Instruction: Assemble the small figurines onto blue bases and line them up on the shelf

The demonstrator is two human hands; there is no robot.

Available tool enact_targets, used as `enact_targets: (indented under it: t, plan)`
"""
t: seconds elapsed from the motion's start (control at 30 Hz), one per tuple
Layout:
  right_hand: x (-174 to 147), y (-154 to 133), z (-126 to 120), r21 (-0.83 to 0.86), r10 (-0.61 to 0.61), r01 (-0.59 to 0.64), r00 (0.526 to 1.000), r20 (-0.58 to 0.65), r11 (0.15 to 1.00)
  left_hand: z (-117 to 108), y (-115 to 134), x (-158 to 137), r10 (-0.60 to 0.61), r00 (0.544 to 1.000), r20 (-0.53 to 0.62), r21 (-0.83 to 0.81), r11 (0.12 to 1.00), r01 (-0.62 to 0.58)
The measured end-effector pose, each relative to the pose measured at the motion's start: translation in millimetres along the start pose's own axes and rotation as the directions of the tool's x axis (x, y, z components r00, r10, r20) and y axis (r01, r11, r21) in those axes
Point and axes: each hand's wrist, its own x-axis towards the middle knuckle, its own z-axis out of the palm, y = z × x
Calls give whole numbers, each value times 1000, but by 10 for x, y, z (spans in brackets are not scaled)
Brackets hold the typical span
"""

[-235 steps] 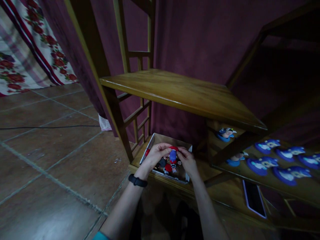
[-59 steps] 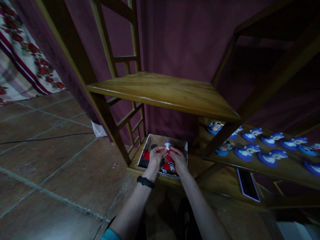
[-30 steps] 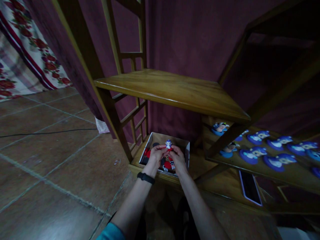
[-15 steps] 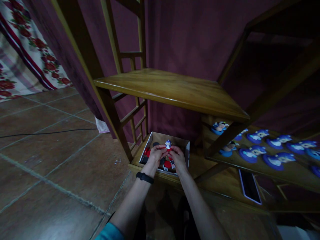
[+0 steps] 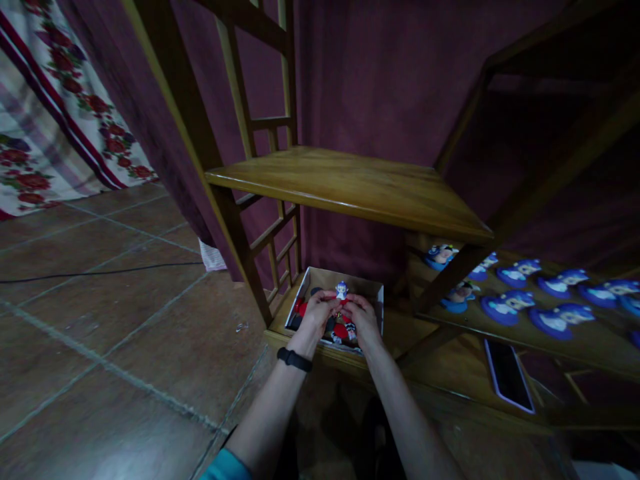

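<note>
Between my two hands, over a shallow cardboard box, I hold a small figurine [image 5: 341, 291] with a blue-and-white head and a red lower part. My left hand [image 5: 319, 315], with a black band at the wrist, is closed on its left side. From the right, my right hand [image 5: 363, 319] grips it with the fingertips. The cardboard box [image 5: 379, 305] has white outer walls and stands on the bottom shelf. Inside it lie a red-and-white figure [image 5: 345, 331], other red pieces [image 5: 301, 307] and dark round pieces, partly hidden by my hands.
A wooden shelf board [image 5: 345, 175] juts out above the box. To the right, several blue-based figurines [image 5: 510, 307] stand on another shelf [image 5: 480, 323]. A phone [image 5: 509, 375] lies on the lower board. A cable [image 5: 100, 273] crosses the tiled floor at left.
The whole view has shifted slightly, so the box and shelves appear a little further right and lower. Both hands keep hold of the figurine over the box.
</note>
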Motion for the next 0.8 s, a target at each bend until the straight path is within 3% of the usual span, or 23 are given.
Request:
enact_targets:
  t: [0.23, 0.5, 0.67, 0.8]
  plan:
    - [-271, -45, -103, 68, 12, -19, 996, 91, 997, -25, -42, -319, 90, 994, 65, 12, 996, -91]
    - [-1005, -225, -328, 79, 26, -44, 977, 212, 996, -111, -105, -1040, 97, 985, 141, 40, 994, -104]
    - [-1460, -104, -489, 109, 17, -43, 974, 225, 993, -249, -321, -1427, 50, 991, 123, 48, 997, -56]
    - [-1679, 43, -616, 124, 46, -71, 980, 194, 990, -340, -488, -1616, 46, 981, 190, 57, 997, -57]
